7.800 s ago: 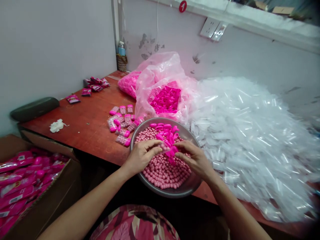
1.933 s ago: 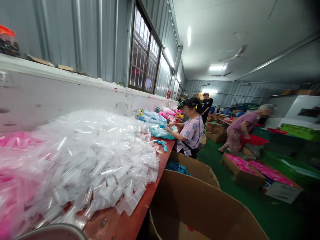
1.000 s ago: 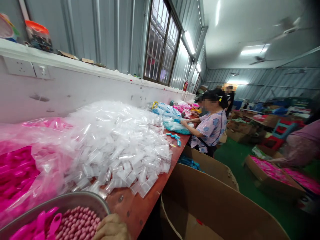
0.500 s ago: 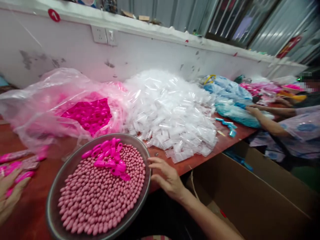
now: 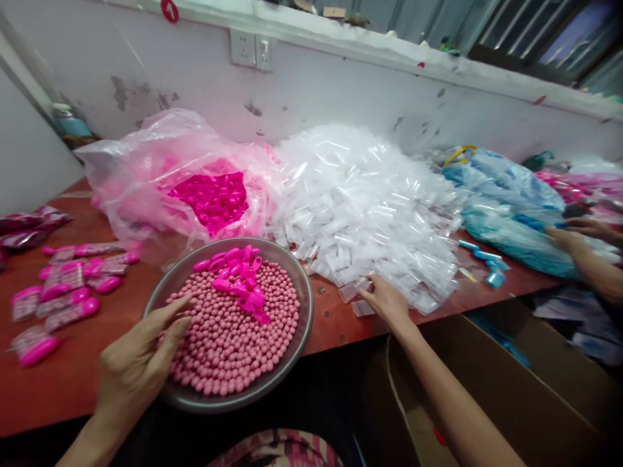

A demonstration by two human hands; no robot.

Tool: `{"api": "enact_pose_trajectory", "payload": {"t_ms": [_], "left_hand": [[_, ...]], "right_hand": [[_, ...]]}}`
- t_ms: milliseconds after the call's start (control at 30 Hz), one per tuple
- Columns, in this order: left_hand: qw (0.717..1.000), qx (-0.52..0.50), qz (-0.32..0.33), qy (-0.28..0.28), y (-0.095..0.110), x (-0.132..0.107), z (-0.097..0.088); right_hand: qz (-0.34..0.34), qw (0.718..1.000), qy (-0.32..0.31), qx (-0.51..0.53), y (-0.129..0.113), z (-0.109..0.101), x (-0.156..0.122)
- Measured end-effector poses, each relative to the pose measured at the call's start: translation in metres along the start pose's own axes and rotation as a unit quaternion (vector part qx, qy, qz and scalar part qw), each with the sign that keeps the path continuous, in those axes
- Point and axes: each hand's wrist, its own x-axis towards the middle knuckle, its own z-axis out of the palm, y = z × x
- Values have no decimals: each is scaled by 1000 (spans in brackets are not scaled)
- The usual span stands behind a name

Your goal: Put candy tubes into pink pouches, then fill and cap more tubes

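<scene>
A round metal bowl [image 5: 311,318] holds many pink beads [image 5: 233,363], with bright pink plastic caps [image 5: 238,279] heaped on top. My left hand [image 5: 139,360] is over the bowl's left side, thumb and fingers apart, with nothing seen in it. Right of the bowl, my right hand [image 5: 389,305] has its thumb and fingertips on a clear plastic case [image 5: 353,290] at the front edge of a big pile of clear cases [image 5: 370,207]. Bead-filled cases with pink caps [image 5: 68,282] lie on the table at left.
Behind the bowl, an open plastic bag [image 5: 131,155] contains more pink caps. Blue bags [image 5: 516,194] and a few blue pieces [image 5: 491,266] are on the red table [image 5: 335,331] at right, near another person's hands [image 5: 579,246]. A cardboard box [image 5: 487,383] stands below the table edge.
My right hand has left the bowl's rim and moved right to the clear cases. My left hand has come from the capped cases to the bowl. The view has turned left.
</scene>
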Motion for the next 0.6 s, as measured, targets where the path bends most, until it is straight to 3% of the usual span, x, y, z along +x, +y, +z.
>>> {"api": "enact_pose_trajectory", "payload": {"t_ms": [100,167,267,333,400,467,533,600], "left_hand": [[998,-32,2,-49,4,-3,2],[996,-62,-7,-57,13,-2,5],[989,-114,4,-91,34,-1,13],[980,-149,40,-127,48,-2,18],[971,-180,62,-146,56,-4,21],[966,-210,36,-144,57,-6,20],[953,-260,-41,-148,53,-7,16],[916,-339,-140,-161,47,-8,12]], "right_hand": [[-58,996,54,40,-3,-12,-7],[-115,978,90,146,-17,-23,-16],[-249,936,18,248,-64,-42,-40],[-401,887,-46,223,-104,-55,-60],[-494,840,-72,210,-140,-64,-75],[-512,813,-80,264,-166,-68,-83],[-462,796,-103,377,-181,-66,-86],[-387,763,-150,496,-192,-58,-87]]}}
